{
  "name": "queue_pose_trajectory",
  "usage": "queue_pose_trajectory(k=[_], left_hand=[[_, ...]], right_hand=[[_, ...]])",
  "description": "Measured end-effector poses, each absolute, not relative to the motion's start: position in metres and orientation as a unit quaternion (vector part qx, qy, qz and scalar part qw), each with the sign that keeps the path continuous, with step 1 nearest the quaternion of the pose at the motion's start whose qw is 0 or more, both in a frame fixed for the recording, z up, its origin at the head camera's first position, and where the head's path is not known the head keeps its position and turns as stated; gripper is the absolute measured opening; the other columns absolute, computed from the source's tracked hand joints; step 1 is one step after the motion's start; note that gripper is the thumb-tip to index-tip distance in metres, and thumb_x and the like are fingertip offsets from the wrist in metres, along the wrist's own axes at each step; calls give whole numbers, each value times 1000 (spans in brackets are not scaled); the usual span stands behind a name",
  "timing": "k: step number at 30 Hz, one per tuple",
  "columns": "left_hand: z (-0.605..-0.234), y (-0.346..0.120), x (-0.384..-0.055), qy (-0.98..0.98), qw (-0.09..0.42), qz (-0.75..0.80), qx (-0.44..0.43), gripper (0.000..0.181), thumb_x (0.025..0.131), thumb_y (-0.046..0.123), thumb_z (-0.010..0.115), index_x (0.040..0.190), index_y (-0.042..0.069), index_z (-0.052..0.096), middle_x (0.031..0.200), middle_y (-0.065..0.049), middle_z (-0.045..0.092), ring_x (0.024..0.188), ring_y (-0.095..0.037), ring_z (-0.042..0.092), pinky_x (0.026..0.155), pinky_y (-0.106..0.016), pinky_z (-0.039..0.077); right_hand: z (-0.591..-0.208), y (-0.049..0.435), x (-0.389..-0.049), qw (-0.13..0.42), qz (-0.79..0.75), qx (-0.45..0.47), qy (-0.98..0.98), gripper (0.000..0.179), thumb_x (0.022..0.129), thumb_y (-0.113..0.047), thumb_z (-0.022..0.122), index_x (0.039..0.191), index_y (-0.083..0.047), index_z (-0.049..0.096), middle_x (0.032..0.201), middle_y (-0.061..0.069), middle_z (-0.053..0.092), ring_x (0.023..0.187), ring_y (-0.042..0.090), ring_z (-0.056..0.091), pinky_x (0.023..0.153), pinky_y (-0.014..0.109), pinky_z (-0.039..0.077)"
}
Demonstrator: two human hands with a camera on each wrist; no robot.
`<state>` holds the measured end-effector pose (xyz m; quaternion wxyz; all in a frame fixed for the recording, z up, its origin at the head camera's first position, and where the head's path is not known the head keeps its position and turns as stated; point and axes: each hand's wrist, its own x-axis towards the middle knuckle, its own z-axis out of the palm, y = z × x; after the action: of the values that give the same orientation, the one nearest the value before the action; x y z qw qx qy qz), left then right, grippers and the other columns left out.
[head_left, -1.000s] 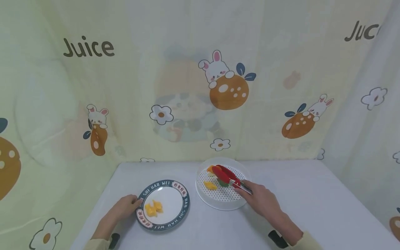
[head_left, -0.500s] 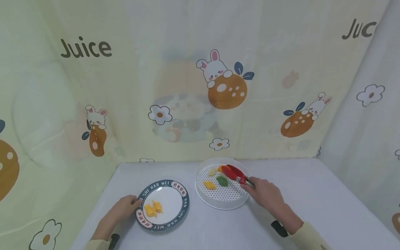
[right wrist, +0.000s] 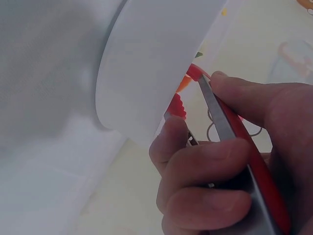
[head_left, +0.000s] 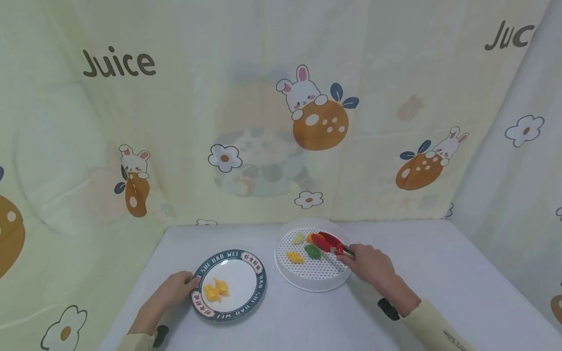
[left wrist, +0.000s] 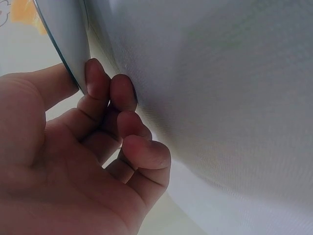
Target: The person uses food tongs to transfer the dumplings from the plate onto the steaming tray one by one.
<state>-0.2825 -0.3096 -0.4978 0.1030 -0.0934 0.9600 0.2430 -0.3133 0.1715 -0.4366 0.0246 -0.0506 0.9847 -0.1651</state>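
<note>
Head view: left hand [head_left: 175, 286] pinches the plate [head_left: 262, 282] rim in its fingers; farther right, inside the white basket [head_left: 313, 284], an orange piece [head_left: 309, 238] lies at the red tongs [head_left: 322, 243] tips, clamped or not, can't tell. Tongs' long axis slants up-left from the nearer right hand [head_left: 373, 264], fingers curled round them.

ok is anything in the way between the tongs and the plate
Yes: the tongs reach into the white tray, so its raised left wall stands between them and the plate; a yellow piece lies inside on that side. Past the wall, only tablecloth shows.
</note>
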Motion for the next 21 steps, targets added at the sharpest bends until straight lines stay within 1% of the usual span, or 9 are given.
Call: queue_pose_trajectory(k=[2, 4, 7, 11, 13, 16, 19, 21], left_hand=[[-497, -310, -283, 960, 103, 242, -92, 49, 103, 33, 54, 128, -9, 58, 120, -25, 66, 112, -40, 63, 97, -55, 54], [-496, -310, -283, 961, 104, 241, -92, 49, 103, 33, 54, 128, -9, 58, 121, -26, 65, 114, -42, 62, 98, -56, 53], [-496, -310, -284, 960, 105, 242, -92, 50, 103, 33, 53, 129, -9, 57, 124, -28, 64, 117, -44, 60, 100, -57, 52], [-496, -309, -282, 960, 103, 243, -90, 50, 103, 32, 53, 129, -10, 57, 123, -28, 64, 115, -43, 61, 100, -56, 52], [-495, -308, -281, 961, 101, 242, -91, 49, 103, 32, 54, 129, -10, 57, 122, -28, 64, 115, -43, 62, 99, -56, 52], [-493, -307, -280, 961, 101, 241, -91, 48, 103, 31, 54, 129, -10, 57, 121, -27, 65, 114, -42, 62, 99, -55, 53], [-493, -307, -280, 961, 101, 241, -91, 46, 103, 31, 54, 126, -8, 59, 113, -22, 68, 104, -36, 65, 95, -53, 55], [-493, -307, -280, 962, 99, 240, -89, 45, 102, 31, 55, 124, -8, 61, 108, -18, 69, 99, -30, 66, 92, -51, 56]], right_hand=[[-436, 172, -314, 26, -164, -52, 985, 38, 93, -42, 69, 101, -4, 65, 63, 4, 51, 56, 18, 47, 47, 24, 33], [-435, 172, -313, 28, -164, -51, 985, 40, 93, -42, 69, 103, -4, 65, 64, 4, 51, 57, 18, 48, 47, 24, 34], [-435, 171, -314, 30, -161, -50, 985, 47, 92, -43, 69, 112, -1, 64, 67, 5, 52, 58, 18, 48, 48, 24, 36], [-435, 171, -313, 31, -157, -48, 986, 59, 91, -45, 69, 125, 3, 61, 72, 5, 56, 61, 18, 50, 48, 24, 38], [-435, 172, -314, 30, -160, -44, 986, 64, 91, -46, 69, 129, 4, 58, 79, 8, 62, 63, 18, 52, 49, 25, 40], [-434, 173, -315, 23, -166, -43, 985, 71, 90, -48, 69, 135, 5, 55, 100, 17, 69, 71, 20, 55, 51, 27, 44], [-432, 172, -314, 18, -171, -40, 984, 77, 89, -52, 69, 139, 4, 51, 120, 24, 67, 78, 23, 57, 53, 27, 46], [-429, 170, -313, 17, -174, -40, 984, 80, 88, -54, 69, 141, 3, 50, 125, 26, 64, 81, 24, 58, 54, 28, 47]])
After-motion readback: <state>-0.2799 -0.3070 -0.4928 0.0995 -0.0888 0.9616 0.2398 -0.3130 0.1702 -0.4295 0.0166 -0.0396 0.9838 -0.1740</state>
